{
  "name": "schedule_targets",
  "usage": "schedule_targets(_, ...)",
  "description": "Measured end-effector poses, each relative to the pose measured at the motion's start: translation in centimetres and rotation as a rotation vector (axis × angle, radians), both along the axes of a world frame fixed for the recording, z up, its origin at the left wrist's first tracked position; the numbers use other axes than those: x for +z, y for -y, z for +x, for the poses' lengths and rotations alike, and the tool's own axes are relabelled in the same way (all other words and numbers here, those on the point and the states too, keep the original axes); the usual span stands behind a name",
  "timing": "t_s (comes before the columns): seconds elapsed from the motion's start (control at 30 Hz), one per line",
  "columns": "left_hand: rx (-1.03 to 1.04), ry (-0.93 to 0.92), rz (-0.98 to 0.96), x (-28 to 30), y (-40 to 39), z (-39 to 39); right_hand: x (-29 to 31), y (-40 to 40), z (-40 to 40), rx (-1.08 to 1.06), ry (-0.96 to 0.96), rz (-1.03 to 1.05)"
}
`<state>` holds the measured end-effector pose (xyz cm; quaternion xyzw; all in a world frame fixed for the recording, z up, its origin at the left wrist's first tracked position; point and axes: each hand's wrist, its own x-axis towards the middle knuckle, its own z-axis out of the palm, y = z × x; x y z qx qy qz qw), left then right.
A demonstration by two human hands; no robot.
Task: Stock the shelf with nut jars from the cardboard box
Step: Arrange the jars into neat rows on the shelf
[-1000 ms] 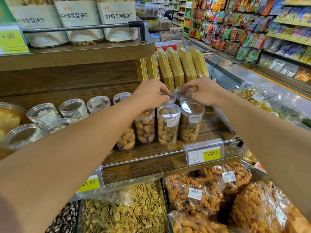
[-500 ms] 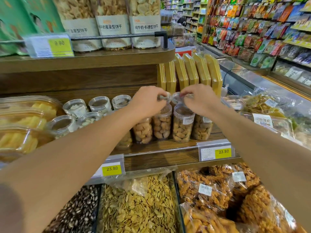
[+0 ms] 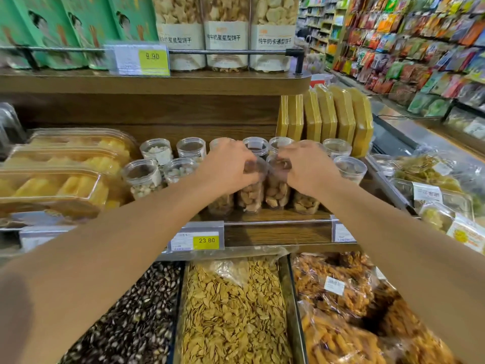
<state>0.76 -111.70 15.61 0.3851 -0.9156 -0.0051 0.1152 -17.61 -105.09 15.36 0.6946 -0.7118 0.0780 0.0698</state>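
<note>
Clear round nut jars stand in rows on the wooden middle shelf [image 3: 275,233]. My left hand [image 3: 228,166] grips the top of one front-row nut jar [image 3: 250,197]. My right hand [image 3: 309,168] grips the top of the neighbouring nut jar [image 3: 277,193]. Both jars stand upright on the shelf, side by side, lids hidden under my fingers. More jars [image 3: 190,149] stand behind and to both sides. The cardboard box is out of view.
Yellow flat packs [image 3: 341,116] lean upright at the shelf's right end. Clear trays of yellow snacks [image 3: 65,179] fill the left. Biscuit tubs [image 3: 227,35] sit on the top shelf. Below are bins of seeds [image 3: 233,311] and bagged snacks [image 3: 341,298]. A price tag [image 3: 206,240] hangs on the rail.
The view has shifted left and closer. Both hands have stayed over the front jars and now curl lower around two neighbouring jars.
</note>
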Motion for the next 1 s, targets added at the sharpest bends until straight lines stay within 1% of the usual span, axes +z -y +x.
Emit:
schedule_targets(0.1,-0.030,-0.096,0.101,0.6,0.0,0.4,0.5,-0.3,-0.8,0.075,0.098,0.064)
schedule_targets(0.17,-0.021,-0.118,0.112,1.0,0.0,0.8,1.0,-0.5,-1.0,0.093,0.178,0.061)
schedule_targets(0.2,-0.010,-0.148,0.105,1.0,0.1,0.8,1.0,-0.7,-0.9,0.079,0.186,0.041)
schedule_targets(0.23,0.007,-0.143,0.104,1.1,-0.2,0.8,0.9,-0.7,-0.7,0.052,0.166,0.028)
schedule_targets(0.3,0.007,-0.088,0.078,0.7,-0.3,0.4,0.4,-0.8,-0.2,-0.017,0.045,0.029)
schedule_targets(0.37,-0.012,-0.064,0.063,0.3,-0.2,0.4,0.0,-0.7,-0.2,-0.026,0.009,0.026)
schedule_targets(0.5,-0.035,-0.113,0.157,0.4,0.0,1.0,0.5,-0.8,-0.8,0.102,0.015,0.049)
schedule_targets(0.63,-0.037,-0.135,0.173,0.2,0.1,1.0,0.8,-1.5,-0.7,0.174,0.088,0.033)
schedule_targets(0.73,-0.063,-0.136,0.152,0.1,0.1,1.1,1.0,-2.2,-0.5,0.187,0.158,0.035)
schedule_targets(1.0,-0.079,-0.127,0.140,0.2,0.3,1.2,1.1,-2.0,-0.6,0.187,0.157,0.042)
